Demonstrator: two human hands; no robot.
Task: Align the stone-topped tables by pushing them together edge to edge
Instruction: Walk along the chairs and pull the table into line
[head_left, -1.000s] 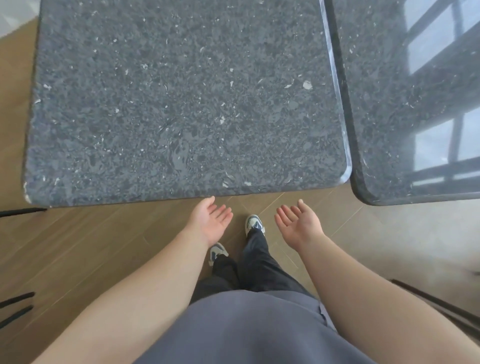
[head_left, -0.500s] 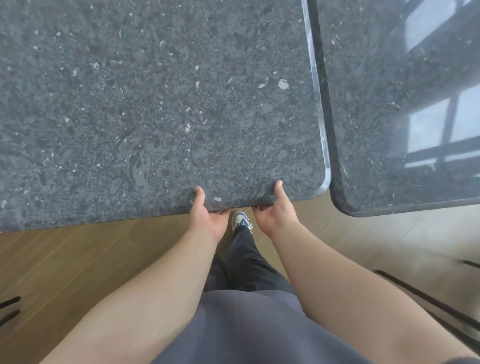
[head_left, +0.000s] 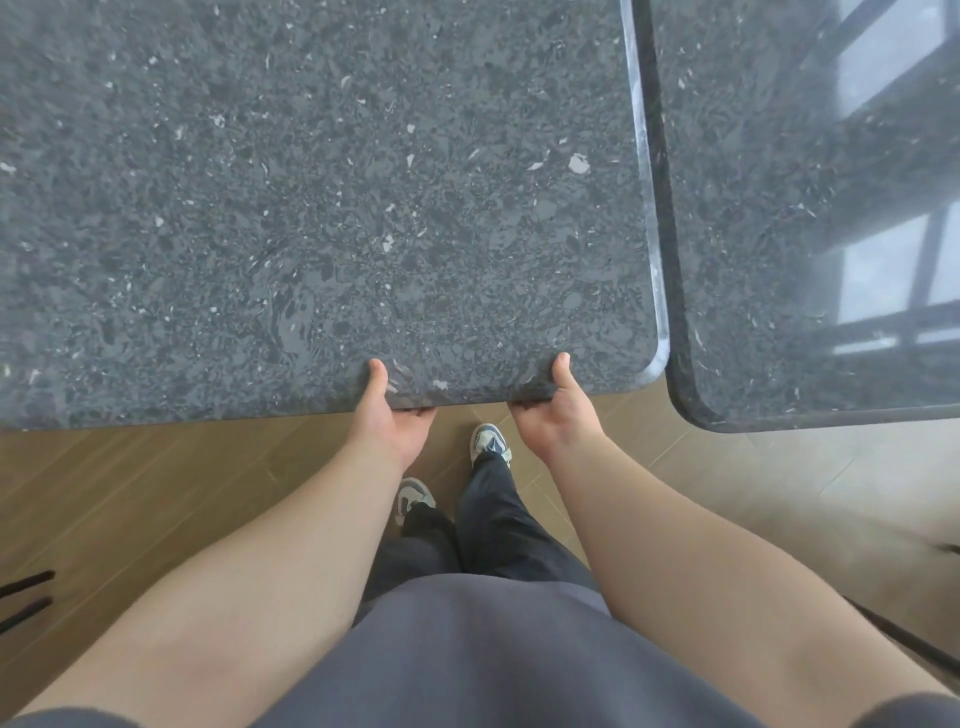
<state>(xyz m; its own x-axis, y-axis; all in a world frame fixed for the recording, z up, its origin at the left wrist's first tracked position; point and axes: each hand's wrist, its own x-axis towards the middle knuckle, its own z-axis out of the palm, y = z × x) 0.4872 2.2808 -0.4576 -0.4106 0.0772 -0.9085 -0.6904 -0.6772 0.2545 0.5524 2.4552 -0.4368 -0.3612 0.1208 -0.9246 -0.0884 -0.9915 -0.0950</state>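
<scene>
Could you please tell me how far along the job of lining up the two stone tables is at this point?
Done: the dark speckled stone table sits close alongside the glossy dark stone table, only a thin seam between them. In hand: the left hand and right hand grip its near edge, thumbs on top. Left: its near edge sits farther from the person than the neighbour's, so the corners are not flush.

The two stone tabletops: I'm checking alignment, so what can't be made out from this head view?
- Fingers of left hand and right hand: hidden under the left table.
- Table legs: covered by the tops.
- Right table: far and right edges cut off.
- Seam contact: unclear.
</scene>
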